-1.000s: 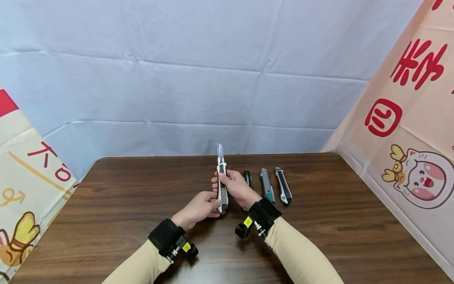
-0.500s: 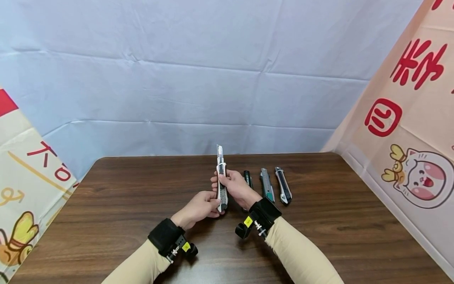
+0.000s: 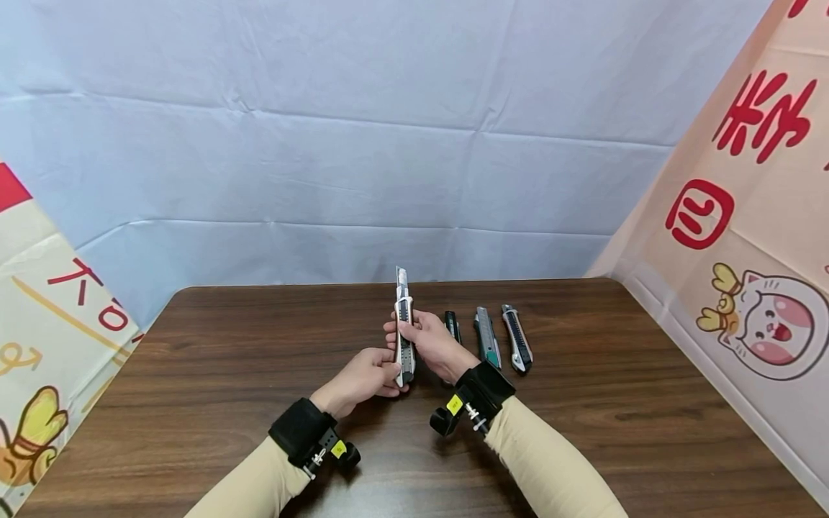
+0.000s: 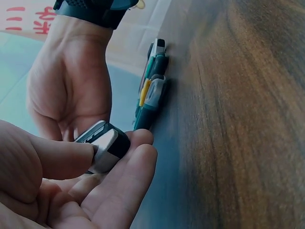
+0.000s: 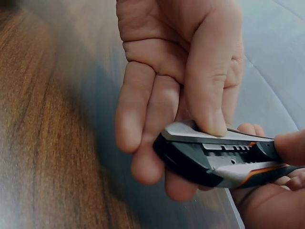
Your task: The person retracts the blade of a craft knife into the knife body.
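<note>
A silver and black utility knife (image 3: pixel 403 349) stands tilted up over the table, its blade (image 3: pixel 401 277) extended and pointing away from me. My left hand (image 3: pixel 364 375) pinches the butt end between thumb and fingers. Higher on the handle, my right hand (image 3: pixel 437 345) grips the body from the right. In the right wrist view the right thumb (image 5: pixel 289 147) presses on the black slider (image 5: pixel 264 151), and orange trim shows on the knife. The left wrist view shows the knife's end cap (image 4: pixel 110 149) under the left thumb.
Right of the hands, a dark utility knife (image 3: pixel 452 325), partly hidden, a grey and green one (image 3: pixel 487 338) and a silver and black one (image 3: pixel 517 339) lie on the wooden table (image 3: pixel 615 403). A pale cloth (image 3: pixel 324 173) hangs behind the table.
The blade tip has dropped slightly toward the handle, and my right thumb has slid a little down toward me. Both hands otherwise stay in nearly the same place.
</note>
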A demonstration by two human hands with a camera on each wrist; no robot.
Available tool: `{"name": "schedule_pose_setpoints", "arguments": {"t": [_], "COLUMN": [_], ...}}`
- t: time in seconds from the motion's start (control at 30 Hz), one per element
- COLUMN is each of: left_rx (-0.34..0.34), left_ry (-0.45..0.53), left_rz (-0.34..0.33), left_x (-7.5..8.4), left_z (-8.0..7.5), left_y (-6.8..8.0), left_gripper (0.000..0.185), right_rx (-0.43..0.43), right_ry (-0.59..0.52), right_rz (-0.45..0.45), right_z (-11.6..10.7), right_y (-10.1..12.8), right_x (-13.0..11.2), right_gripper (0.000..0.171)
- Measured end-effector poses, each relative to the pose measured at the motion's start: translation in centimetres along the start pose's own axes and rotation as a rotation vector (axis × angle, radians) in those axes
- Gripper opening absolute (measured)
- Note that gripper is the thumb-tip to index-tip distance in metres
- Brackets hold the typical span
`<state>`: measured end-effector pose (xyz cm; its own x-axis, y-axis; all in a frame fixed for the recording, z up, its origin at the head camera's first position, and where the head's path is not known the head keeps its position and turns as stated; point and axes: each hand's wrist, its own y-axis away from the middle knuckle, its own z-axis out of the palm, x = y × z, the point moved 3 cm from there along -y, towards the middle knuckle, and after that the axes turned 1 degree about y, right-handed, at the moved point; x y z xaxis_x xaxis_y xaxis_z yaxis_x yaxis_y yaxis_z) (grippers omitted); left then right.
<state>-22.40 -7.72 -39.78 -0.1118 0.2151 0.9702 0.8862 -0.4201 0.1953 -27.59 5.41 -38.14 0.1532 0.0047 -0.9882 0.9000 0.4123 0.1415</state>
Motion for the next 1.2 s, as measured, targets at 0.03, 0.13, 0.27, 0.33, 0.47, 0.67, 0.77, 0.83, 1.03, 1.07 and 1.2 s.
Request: {"name": "schedule_pose_setpoints", "arguments": {"t": [0.03, 0.13, 0.27, 0.33, 0.47, 0.67, 0.77, 0.83, 1.03, 1.07, 1.2], "left_rx": [0.000, -0.001, 0.000, -0.001, -0.005, -0.012, -0.025, -0.039, -0.078, -0.073, -0.043], "left_ry": [-0.001, -0.002, 0.004, 0.006, 0.005, 0.017, 0.041, 0.054, 0.084, 0.089, 0.093], "left_rz": [-0.001, -0.001, -0.003, -0.001, -0.001, 0.000, -0.008, -0.017, -0.031, -0.026, 0.003], "left_x": [0.03, 0.11, 0.03, -0.05, -0.21, -0.24, -0.26, -0.39, -0.71, -0.70, -0.55], "left_z": [-0.02, -0.05, -0.02, -0.03, -0.07, -0.15, -0.22, -0.27, -0.33, -0.34, -0.47], "left_y": [0.02, 0.06, -0.11, -0.18, -0.23, -0.18, -0.14, -0.13, 0.10, 0.13, 0.18], "left_gripper": [0.030, 0.030, 0.029, 0.029, 0.029, 0.030, 0.030, 0.031, 0.032, 0.032, 0.031], "right_rx": [-0.004, -0.012, -0.007, -0.003, -0.011, -0.011, -0.007, -0.006, 0.011, 0.010, -0.012], "right_ry": [-0.003, -0.003, 0.001, -0.005, -0.006, 0.002, 0.013, 0.016, 0.008, 0.015, 0.040], "right_rz": [-0.002, -0.005, 0.000, 0.007, 0.010, 0.033, 0.030, 0.029, 0.021, 0.019, 0.021], "right_z": [-0.02, -0.05, -0.06, -0.05, -0.02, -0.11, -0.15, -0.16, -0.31, -0.31, -0.18], "right_y": [0.03, 0.00, -0.02, -0.04, -0.07, -0.10, -0.12, -0.14, -0.23, -0.24, -0.16], "right_x": [-0.02, 0.02, 0.10, 0.14, 0.23, 0.12, -0.09, -0.24, -0.45, -0.43, -0.17], "right_gripper": [0.037, 0.037, 0.038, 0.038, 0.038, 0.039, 0.041, 0.042, 0.039, 0.038, 0.038]}}
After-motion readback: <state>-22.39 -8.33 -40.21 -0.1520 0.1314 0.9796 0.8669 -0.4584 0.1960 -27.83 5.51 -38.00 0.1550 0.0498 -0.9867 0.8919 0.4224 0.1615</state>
